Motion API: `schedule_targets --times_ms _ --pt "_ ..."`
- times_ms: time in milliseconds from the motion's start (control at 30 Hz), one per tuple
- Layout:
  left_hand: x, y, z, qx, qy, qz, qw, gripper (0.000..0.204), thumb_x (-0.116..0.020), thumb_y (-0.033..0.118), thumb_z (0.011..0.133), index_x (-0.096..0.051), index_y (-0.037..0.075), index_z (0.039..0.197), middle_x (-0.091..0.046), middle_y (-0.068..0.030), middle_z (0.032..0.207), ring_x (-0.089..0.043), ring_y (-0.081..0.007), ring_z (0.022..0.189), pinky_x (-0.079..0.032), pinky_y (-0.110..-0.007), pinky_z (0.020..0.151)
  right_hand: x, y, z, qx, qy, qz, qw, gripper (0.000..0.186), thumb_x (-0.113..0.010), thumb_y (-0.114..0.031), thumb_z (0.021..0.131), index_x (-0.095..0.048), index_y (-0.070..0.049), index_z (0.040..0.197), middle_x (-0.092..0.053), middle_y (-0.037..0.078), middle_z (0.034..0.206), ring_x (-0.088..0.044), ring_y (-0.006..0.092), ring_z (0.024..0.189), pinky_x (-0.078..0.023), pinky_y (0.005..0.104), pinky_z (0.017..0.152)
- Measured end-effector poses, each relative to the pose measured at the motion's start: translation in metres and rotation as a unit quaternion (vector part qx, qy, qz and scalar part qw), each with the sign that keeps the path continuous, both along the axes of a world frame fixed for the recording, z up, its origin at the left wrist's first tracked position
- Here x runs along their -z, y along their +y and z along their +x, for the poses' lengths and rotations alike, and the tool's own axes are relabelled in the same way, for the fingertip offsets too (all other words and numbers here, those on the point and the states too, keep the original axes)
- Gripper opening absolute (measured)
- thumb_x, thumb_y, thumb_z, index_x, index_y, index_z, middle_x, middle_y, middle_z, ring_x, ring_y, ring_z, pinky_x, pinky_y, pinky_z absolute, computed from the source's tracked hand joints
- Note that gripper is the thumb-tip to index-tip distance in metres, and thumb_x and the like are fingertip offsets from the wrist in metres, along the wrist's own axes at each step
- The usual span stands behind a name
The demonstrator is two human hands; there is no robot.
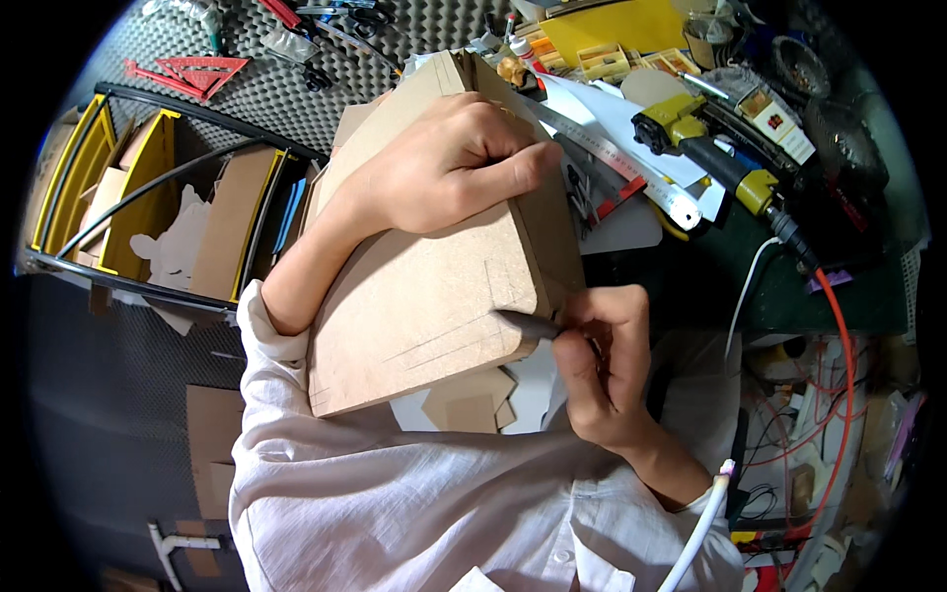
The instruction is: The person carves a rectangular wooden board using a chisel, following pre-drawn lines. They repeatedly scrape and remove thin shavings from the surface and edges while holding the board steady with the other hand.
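A tan fibreboard box [424, 281] with rounded corners and pencil lines on its face stands tilted in front of me. Over its upper part lies my left hand [459, 168], closed, with the fingers curled round the edge and the thumb across it. My right hand [607, 370] pinches a thin, dark grey, pointed piece [528, 324] between thumb and fingers. That piece touches the box near its lower right rounded corner; whether it is a blade or folded abrasive I cannot tell. The far ends of the left fingers are hidden.
Right of the box lie a steel ruler [617, 163] and a yellow-green power tool [715, 148] with an orange hose [838, 335]. A rack of yellow bins [148, 187] stands at left. A white cable [700, 533] rises at lower right. Board offcuts [469, 403] lie below the box.
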State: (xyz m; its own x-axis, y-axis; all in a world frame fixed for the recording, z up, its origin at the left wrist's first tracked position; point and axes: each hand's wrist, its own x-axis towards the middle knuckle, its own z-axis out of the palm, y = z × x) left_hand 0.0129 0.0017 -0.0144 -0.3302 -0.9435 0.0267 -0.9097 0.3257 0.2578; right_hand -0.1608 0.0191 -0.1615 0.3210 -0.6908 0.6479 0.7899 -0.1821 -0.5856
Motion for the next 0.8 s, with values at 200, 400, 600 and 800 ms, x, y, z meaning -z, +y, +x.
schedule_targets --times_ms 200,400,600,800 --pt "-0.005 0.002 -0.004 -0.013 -0.023 0.003 1.0 0.046 -0.05 0.029 0.088 -0.053 -0.004 0.057 -0.047 -0.0183 0.049 -0.045 -0.0343 0.047 -0.038 -0.04 0.049 -0.007 -0.014 0.001 -0.068 0.081 0.068 0.992 0.015 -0.049 -0.016 0.094 -0.042 -0.004 0.098 -0.043 -0.001 0.074 -0.036 0.0014 0.06 -0.03 0.0175 0.052" --pt "-0.002 0.004 -0.007 -0.038 -0.016 0.004 0.999 0.046 -0.05 0.024 0.09 -0.046 -0.002 0.051 -0.041 -0.0147 0.047 -0.038 -0.0311 0.044 -0.033 -0.039 0.047 -0.003 0.007 -0.006 -0.065 0.088 0.073 0.991 0.021 -0.047 -0.024 0.095 -0.038 -0.005 0.099 -0.043 -0.001 0.077 -0.035 0.0019 0.059 -0.029 0.0167 0.053" --pt "0.0 0.007 -0.006 -0.029 -0.005 -0.032 0.999 0.045 -0.05 0.028 0.09 -0.057 -0.004 0.058 -0.048 -0.016 0.05 -0.045 -0.0303 0.045 -0.039 -0.039 0.05 -0.002 0.006 -0.008 0.025 0.122 0.017 0.992 0.023 -0.047 -0.026 0.095 -0.038 -0.005 0.1 -0.042 -0.001 0.075 -0.033 0.0017 0.055 -0.027 0.0167 0.048" --pt "-0.001 0.01 -0.01 -0.072 -0.024 -0.017 0.997 0.043 -0.049 0.03 0.089 -0.065 -0.003 0.067 -0.054 -0.0184 0.057 -0.053 -0.0316 0.058 -0.044 -0.041 0.063 -0.01 -0.001 -0.012 0.013 0.103 0.097 0.99 0.016 -0.047 -0.021 0.095 -0.038 -0.007 0.098 -0.041 -0.002 0.071 -0.032 0.0021 0.052 -0.024 0.0171 0.045"
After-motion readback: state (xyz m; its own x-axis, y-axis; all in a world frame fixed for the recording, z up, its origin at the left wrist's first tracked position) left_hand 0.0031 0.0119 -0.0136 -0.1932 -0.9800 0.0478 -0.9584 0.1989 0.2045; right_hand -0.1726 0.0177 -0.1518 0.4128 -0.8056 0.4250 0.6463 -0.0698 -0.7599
